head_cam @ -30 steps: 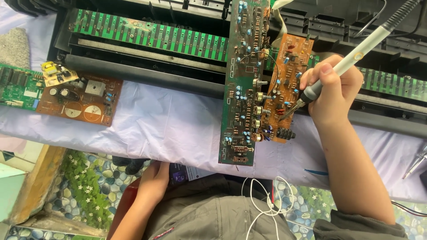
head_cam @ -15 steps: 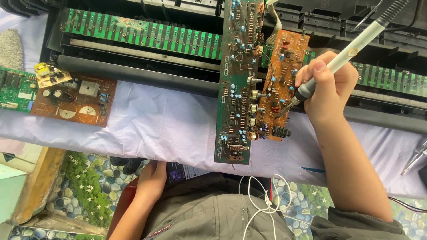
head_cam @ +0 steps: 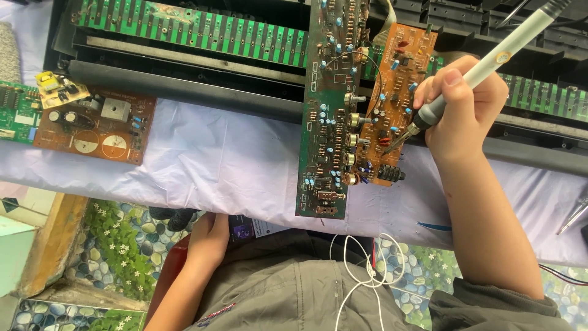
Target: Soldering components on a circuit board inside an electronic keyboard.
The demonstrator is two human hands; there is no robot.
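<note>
Right hand clamped pen-style on soldering iron, tip on orange circuit board beside green board. Left hand loose at table edge (better bracing board, probably). Touch one joint only.

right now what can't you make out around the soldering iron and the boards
Head view only:
- Soldering iron: its far end is cut off by the top edge.
- Iron tip on the orange board: too small to tell whether it touches a joint.
- Right hand: palm side hidden behind its own back.
- Left hand: fingertips hidden under the table's cloth edge.
- Green board: top cut off by the frame.
</note>
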